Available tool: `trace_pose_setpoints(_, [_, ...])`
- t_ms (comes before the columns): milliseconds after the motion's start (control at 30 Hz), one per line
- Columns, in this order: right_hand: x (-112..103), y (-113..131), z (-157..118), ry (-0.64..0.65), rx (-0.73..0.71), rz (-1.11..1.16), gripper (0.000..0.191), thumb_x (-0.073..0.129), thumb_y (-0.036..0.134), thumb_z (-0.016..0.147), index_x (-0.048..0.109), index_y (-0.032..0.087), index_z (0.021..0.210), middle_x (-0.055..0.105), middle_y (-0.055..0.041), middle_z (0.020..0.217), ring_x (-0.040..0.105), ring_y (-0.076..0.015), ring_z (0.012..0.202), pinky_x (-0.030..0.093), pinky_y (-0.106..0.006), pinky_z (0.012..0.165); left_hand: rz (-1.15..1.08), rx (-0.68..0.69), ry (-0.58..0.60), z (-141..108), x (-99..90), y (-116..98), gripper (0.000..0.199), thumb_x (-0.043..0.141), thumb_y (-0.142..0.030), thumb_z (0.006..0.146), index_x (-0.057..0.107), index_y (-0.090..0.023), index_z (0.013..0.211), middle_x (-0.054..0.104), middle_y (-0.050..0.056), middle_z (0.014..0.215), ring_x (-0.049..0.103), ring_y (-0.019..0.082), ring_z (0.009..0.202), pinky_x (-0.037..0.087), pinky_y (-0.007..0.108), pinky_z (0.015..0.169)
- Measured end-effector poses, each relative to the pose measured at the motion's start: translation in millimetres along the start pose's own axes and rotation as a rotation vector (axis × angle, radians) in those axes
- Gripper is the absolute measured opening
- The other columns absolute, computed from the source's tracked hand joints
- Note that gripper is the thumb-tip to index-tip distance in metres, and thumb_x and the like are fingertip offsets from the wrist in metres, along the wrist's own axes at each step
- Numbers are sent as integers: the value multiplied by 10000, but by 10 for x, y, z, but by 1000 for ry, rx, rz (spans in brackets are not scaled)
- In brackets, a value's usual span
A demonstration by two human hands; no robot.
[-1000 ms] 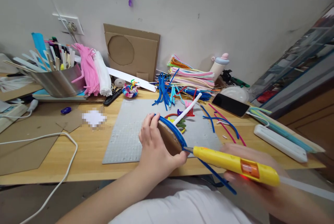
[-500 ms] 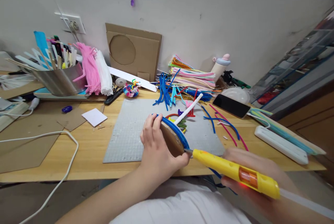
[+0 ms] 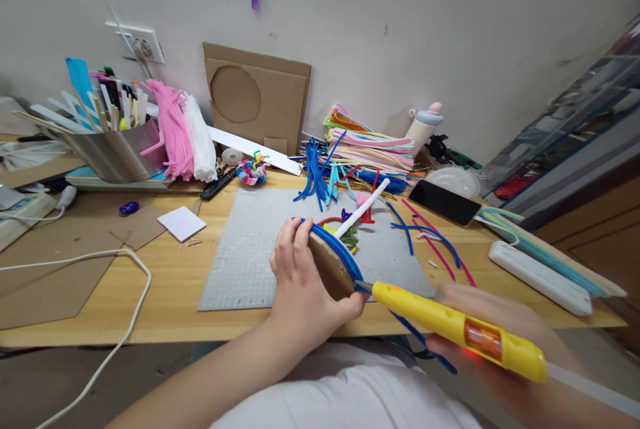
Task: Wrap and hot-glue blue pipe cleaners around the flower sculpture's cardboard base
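My left hand (image 3: 305,282) grips a round cardboard disc (image 3: 330,265), tilted up on its edge above the front of the grey cutting mat (image 3: 240,262). Blue pipe cleaner (image 3: 337,245) runs along the disc's rim, and a white stick (image 3: 363,209) rises behind it. In my right hand (image 3: 500,329), blurred, is a yellow glue gun (image 3: 460,329) with a small red light. Its metal tip touches or nearly touches the blue rim beside my left thumb. A loose blue length (image 3: 423,342) hangs below the gun.
Behind the mat lie bundles of pipe cleaners (image 3: 370,149) and a black phone (image 3: 444,202). A metal pot of sticks (image 3: 120,152) stands at the left, near a white cable (image 3: 140,295). A white power strip (image 3: 540,277) lies at the right.
The glue gun and my right hand have shifted slightly right. More of the hanging blue length shows. My left hand and the disc have barely moved.
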State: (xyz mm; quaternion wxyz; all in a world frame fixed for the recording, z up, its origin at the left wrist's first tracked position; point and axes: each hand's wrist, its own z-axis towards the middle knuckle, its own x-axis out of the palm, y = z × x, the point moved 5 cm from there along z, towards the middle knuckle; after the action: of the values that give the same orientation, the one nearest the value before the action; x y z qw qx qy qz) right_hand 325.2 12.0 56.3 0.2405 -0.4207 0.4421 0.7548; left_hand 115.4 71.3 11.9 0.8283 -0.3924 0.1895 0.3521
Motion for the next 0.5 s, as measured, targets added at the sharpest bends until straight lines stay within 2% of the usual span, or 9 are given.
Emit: trace_pose_setpoints(500, [-40, 58, 151, -95, -26, -17, 303, 564, 403, 952, 452, 254, 714, 497, 51, 597, 491, -126, 475, 346, -249, 440, -11, -19, 16, -14, 7, 5, 1160, 822, -430, 522, 213, -144, 1467, 317, 237, 1492, 310, 384, 1426, 291, 570, 1142])
